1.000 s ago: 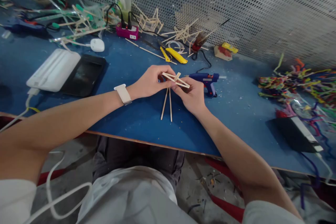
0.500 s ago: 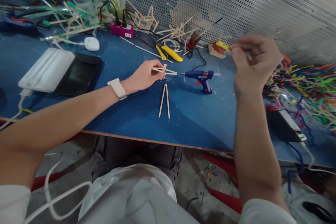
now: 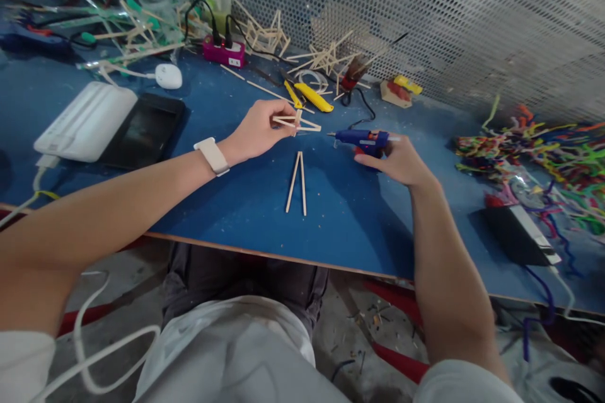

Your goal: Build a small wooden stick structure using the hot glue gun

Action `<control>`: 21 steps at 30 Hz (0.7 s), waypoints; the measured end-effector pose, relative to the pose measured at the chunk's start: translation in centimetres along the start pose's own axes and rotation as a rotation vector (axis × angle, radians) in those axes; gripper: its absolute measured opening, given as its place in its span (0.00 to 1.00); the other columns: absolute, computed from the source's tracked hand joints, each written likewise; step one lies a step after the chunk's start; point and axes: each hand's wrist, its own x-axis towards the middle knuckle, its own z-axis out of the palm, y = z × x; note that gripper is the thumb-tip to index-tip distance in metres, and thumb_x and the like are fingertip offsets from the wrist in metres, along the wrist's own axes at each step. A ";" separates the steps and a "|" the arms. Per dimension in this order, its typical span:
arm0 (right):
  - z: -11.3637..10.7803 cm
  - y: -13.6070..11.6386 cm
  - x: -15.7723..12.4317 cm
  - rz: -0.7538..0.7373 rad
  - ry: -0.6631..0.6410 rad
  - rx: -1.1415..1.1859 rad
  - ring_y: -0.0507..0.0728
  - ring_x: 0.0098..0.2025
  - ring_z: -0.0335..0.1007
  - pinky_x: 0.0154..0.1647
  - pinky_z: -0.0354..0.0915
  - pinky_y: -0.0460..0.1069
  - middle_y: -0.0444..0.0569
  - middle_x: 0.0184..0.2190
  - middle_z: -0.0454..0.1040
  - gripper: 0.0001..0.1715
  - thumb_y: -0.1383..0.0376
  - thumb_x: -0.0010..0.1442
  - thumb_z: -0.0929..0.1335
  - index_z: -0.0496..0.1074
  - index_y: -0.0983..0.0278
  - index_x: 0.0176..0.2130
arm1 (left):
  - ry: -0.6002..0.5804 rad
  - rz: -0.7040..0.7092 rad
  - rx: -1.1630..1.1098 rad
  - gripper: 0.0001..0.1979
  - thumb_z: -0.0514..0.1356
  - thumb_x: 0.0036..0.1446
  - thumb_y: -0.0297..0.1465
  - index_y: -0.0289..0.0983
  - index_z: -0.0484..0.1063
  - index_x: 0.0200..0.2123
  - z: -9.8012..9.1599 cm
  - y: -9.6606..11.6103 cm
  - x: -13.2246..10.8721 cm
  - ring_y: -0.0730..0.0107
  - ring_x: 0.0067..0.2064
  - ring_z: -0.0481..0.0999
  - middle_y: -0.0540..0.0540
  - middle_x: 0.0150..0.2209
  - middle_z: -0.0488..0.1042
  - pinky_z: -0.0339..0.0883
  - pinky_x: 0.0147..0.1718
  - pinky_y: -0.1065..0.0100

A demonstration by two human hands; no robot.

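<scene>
My left hand (image 3: 261, 128) pinches a small frame of joined wooden sticks (image 3: 309, 126), held just above the blue table (image 3: 236, 201). To the right, my right hand (image 3: 399, 157) has its fingers around the handle of a blue hot glue gun (image 3: 357, 137), whose nozzle points left toward the stick frame. The nozzle and the frame are apart. Below the frame, two wooden sticks joined at the top in a narrow V (image 3: 297, 182) lie flat on the table.
Behind lie a yellow utility knife (image 3: 314, 97), stick structures (image 3: 326, 56) and a magenta power strip (image 3: 224, 52) with black cords. A white power bank (image 3: 85, 119) and a dark phone (image 3: 144, 132) are at left. Colourful pipe cleaners (image 3: 529, 151) and a black box (image 3: 520, 234) lie at right.
My right hand has come down and left from its raised place above the table and taken hold of the glue gun. My left hand keeps the stick frame, turned slightly.
</scene>
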 end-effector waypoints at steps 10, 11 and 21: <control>3.0 -2.4 0.0 0.000 -0.128 0.149 0.56 0.30 0.76 0.33 0.73 0.53 0.51 0.33 0.84 0.40 0.27 0.62 0.75 0.84 0.60 0.38 | 0.032 -0.011 0.031 0.17 0.72 0.69 0.47 0.39 0.80 0.38 -0.4 0.4 -0.1 0.63 0.37 0.82 0.44 0.34 0.83 0.81 0.42 0.59; 3.2 -2.8 -0.1 -0.002 -0.149 0.171 0.55 0.28 0.74 0.31 0.71 0.52 0.49 0.30 0.83 0.40 0.27 0.63 0.74 0.83 0.60 0.38 | 0.035 -0.019 0.026 0.19 0.71 0.70 0.48 0.39 0.80 0.38 -0.4 0.2 -0.1 0.63 0.36 0.82 0.44 0.33 0.82 0.80 0.41 0.59; 5.1 -4.5 -0.6 0.003 -0.183 0.183 0.53 0.22 0.62 0.24 0.61 0.51 0.42 0.18 0.66 0.43 0.24 0.67 0.68 0.82 0.58 0.34 | -0.050 -0.082 -0.014 0.17 0.71 0.71 0.45 0.40 0.79 0.34 0.3 0.6 -0.6 0.64 0.32 0.81 0.43 0.33 0.82 0.79 0.36 0.60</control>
